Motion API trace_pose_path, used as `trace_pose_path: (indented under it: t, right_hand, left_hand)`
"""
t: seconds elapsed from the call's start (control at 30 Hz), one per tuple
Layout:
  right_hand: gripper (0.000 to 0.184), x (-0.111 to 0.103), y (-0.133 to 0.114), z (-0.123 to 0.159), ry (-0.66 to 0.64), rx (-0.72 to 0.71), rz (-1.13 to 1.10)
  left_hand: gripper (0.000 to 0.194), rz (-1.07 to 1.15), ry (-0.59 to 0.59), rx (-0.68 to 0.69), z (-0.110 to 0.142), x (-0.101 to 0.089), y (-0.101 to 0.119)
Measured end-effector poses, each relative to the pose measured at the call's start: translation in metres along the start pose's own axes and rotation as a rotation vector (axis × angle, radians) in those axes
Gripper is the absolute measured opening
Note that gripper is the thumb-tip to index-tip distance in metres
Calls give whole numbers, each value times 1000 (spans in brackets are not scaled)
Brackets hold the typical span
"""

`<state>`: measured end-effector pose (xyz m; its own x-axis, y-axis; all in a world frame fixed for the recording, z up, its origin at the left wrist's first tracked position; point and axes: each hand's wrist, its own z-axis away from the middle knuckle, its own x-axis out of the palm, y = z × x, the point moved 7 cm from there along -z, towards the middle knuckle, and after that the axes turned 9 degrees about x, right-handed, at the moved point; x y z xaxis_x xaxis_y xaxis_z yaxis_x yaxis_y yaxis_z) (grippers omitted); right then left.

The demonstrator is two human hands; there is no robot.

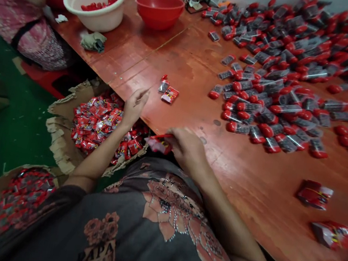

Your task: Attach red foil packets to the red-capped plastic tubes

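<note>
Item 1: right hand, closed, gripping a red foil sachet at the edge of the wooden desk. Item 2: left hand, open, fingers loosely bunched, holding nothing visible, near 2 red sachets on the desk. Item 3: torn cardboard box below the desk edge, heaped with red packets. Item 4: red-capped tubes in clear packs, massed on the desk.

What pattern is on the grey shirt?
The shirt has a large pink flower, best in the head view.

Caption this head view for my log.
Right hand grips a red packet at the table edge, left hand raised above a carton of red packets.
</note>
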<state>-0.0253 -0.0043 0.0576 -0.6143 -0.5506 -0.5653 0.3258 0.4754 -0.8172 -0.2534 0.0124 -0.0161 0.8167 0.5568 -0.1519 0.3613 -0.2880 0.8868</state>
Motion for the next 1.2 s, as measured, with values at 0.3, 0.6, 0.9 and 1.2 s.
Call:
trace_pose_path:
  t: [0.3,0.6,0.9,1.2]
  right_hand:
    - [32,2,-8,-2,13,-58,109]
    - [16,10,41,-8,92,-173,271]
    - [16,-30,61,5,-39,-155,525]
    - [27,-97,128,42,466,302,-144]
  left_hand:
    - [34,64,215,-468,128,-72,-23]
    - [56,621,-9,-535,101,12,11]
    - [45,908,-839,-908,118,143,47]
    - [34,964,-588,-1002,109,205,57]
